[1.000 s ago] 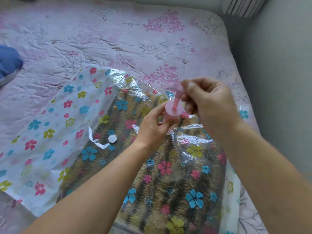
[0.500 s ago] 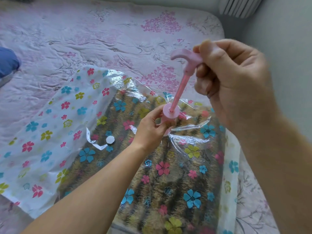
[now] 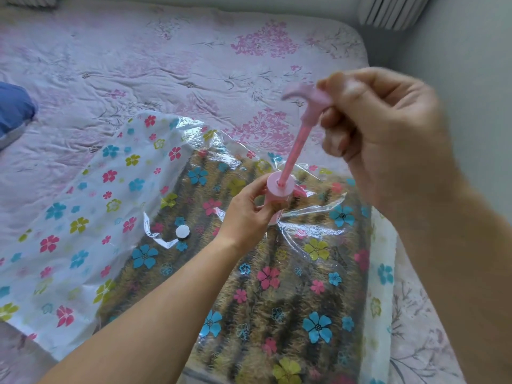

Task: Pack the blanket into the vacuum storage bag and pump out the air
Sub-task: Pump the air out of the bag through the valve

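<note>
A clear vacuum storage bag [image 3: 83, 217] printed with coloured flowers lies on the bed. A brown striped blanket [image 3: 277, 300] fills its right half, seen through the plastic. A pink hand pump [image 3: 278, 189] stands on the bag over the blanket. My left hand [image 3: 246, 214] grips the pump's cylinder. My right hand [image 3: 388, 139] is closed on the T-shaped pump handle [image 3: 302, 95], with the pink rod drawn out above the cylinder. A small white valve cap [image 3: 182, 231] rests loose on the bag to the left of the pump.
The bed carries a pink floral sheet [image 3: 194, 65]. A blue cloth item [image 3: 13, 112] lies at the left edge. A grey wall [image 3: 471, 79] runs along the bed's right side, with a white radiator [image 3: 388, 9] at the far corner.
My right hand pulled the pump handle up from near the cylinder, drawing the rod out, and now sits slightly lower than half a second ago. My left hand stayed on the cylinder.
</note>
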`<state>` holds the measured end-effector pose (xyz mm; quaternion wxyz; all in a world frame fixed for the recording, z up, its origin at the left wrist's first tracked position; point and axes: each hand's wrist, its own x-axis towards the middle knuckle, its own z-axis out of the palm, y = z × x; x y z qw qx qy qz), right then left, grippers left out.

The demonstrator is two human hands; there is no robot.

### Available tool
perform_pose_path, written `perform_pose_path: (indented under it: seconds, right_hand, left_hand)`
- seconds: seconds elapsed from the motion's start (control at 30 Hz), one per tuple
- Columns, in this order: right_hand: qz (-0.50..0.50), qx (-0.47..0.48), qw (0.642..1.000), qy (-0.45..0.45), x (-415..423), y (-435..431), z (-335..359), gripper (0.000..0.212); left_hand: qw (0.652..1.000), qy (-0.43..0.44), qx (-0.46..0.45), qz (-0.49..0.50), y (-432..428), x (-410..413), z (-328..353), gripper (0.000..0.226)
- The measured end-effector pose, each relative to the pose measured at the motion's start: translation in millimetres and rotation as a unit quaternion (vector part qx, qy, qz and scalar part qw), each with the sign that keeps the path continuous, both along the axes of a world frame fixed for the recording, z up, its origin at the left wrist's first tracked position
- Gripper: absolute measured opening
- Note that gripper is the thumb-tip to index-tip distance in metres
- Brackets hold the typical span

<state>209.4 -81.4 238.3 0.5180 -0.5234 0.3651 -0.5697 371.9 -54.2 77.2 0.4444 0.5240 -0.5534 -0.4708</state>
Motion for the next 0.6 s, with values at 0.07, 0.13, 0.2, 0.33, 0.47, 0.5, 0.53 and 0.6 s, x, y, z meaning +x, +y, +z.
perform_pose_path:
  seconds: [0.07, 0.13, 0.2, 0.33, 0.47, 0.5, 0.53, 0.6]
  right_hand:
    - [0.001, -0.013, 1.000, -0.024, -0.5, -1.5, 0.4, 0.015]
    - [-0.014, 0.020, 0.999, 0.021, 5.7, 1.3, -21.9, 0.017]
    - [-0.012, 0.103, 0.990, 0.094, 14.6, 6.7, -54.9, 0.018]
    - [-0.003, 0.212, 0.964, 0.158, 15.9, 9.8, -85.3, 0.018]
    - [-0.002, 0.107, 0.986, 0.130, 12.1, 4.8, -50.2, 0.020]
    - [-0.006, 0.069, 0.993, 0.095, 9.7, 3.3, -35.7, 0.019]
    - [-0.007, 0.034, 0.998, 0.057, 5.5, 1.7, -21.6, 0.017]
    - [-0.003, -0.008, 1.000, -0.006, -0.7, -2.2, -3.5, 0.015]
  left_hand:
    - [1.000, 0.001, 0.002, 0.001, 0.0, -0.6, -0.6, 0.043]
    - [1.000, 0.009, 0.000, 0.006, 0.9, -2.2, -0.2, 0.043]
    - [1.000, 0.017, 0.001, 0.012, 1.4, -1.8, -1.4, 0.040]
    - [1.000, 0.014, 0.008, 0.014, 2.0, -0.1, -5.8, 0.029]
    - [1.000, 0.022, 0.006, 0.010, 0.3, -0.5, -3.4, 0.041]
    - [1.000, 0.018, 0.007, 0.009, 0.0, -0.5, -3.5, 0.043]
    - [1.000, 0.012, 0.007, 0.007, 0.1, -0.4, -3.5, 0.044]
    - [1.000, 0.002, 0.006, 0.003, 0.2, -0.9, -4.2, 0.043]
